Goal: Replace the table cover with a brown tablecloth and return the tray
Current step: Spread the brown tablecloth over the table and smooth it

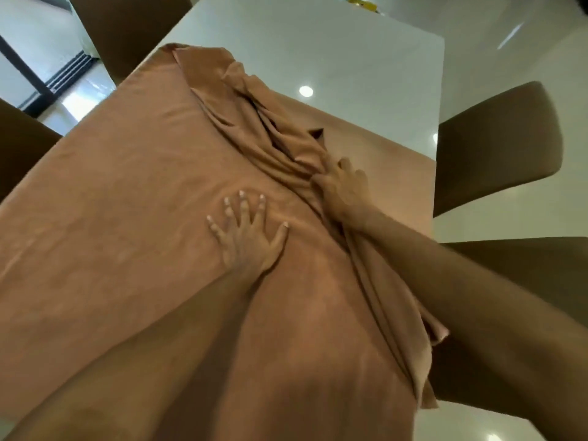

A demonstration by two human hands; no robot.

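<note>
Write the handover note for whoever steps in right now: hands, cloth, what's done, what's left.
Left hand: flat, fingers spread, pressing on the brown tablecloth.
Right hand: grips a bunched fold of the cloth.
Cloth: lies smooth over the near left part of the white table; the far end is bare.
Done: cloth on the table, partly spread.
Left: open the bunched fold, cover the far end, smooth it, return the tray (not in view).

bare forearms [159, 329], both; left hand [246, 237] has pale-tipped nails [241, 193] (fairly long).
</note>
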